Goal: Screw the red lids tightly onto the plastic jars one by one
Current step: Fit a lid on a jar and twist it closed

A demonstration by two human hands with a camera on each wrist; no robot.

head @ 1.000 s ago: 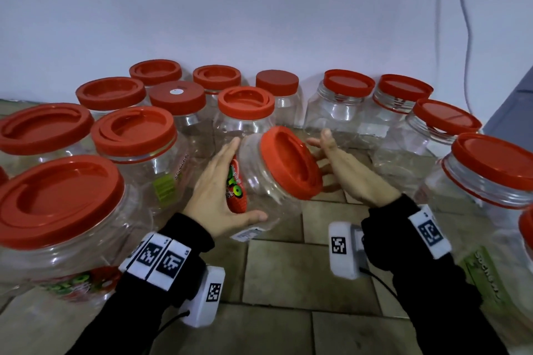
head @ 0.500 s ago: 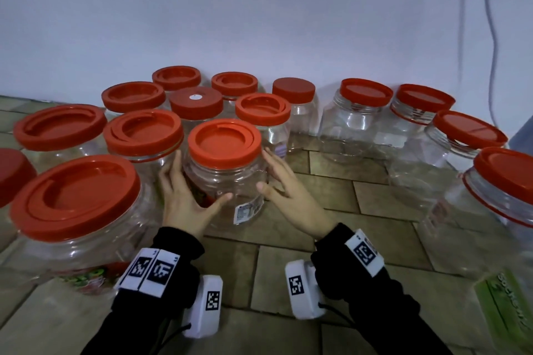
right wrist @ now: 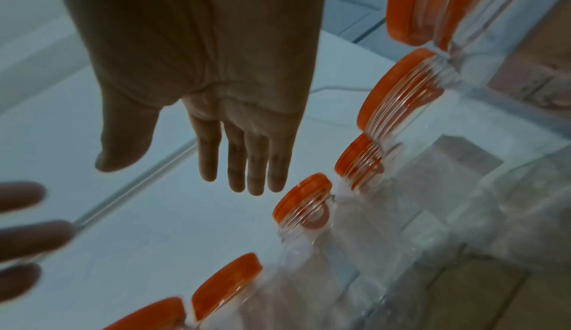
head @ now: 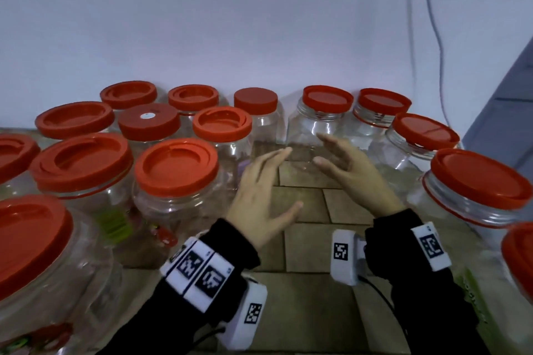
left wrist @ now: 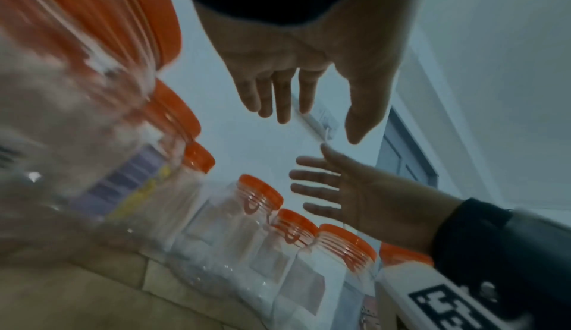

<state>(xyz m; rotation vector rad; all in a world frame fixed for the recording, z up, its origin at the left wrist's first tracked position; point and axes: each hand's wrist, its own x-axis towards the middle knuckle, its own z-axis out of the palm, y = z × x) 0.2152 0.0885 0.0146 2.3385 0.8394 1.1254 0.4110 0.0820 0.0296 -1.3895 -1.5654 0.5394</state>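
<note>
Many clear plastic jars with red lids stand on the tiled floor [head: 302, 253]. A lidded jar [head: 176, 210] with its red lid [head: 176, 170] stands upright at centre left, with no hand on it. My left hand [head: 284, 181] hovers open just right of it, fingers straight, holding nothing. Beside it my right hand [head: 320, 148] is open too, palm facing the left hand. Both point at a back-row jar [head: 311, 130] with a red lid [head: 327, 99] and touch nothing. The wrist views show the left hand [left wrist: 318, 125] and the right hand [right wrist: 176, 176] empty.
Lidded jars crowd the left side [head: 80, 164] and curve along the right [head: 476, 179]. A white wall stands close behind the back row, with a cable [head: 438, 37] hanging at the right. A grey panel [head: 507, 89] fills the right edge. Bare tiles lie between my forearms.
The jar my left hand held tilted was stood upright in the left group. Both hands have let go of it and moved right and forward toward the back row.
</note>
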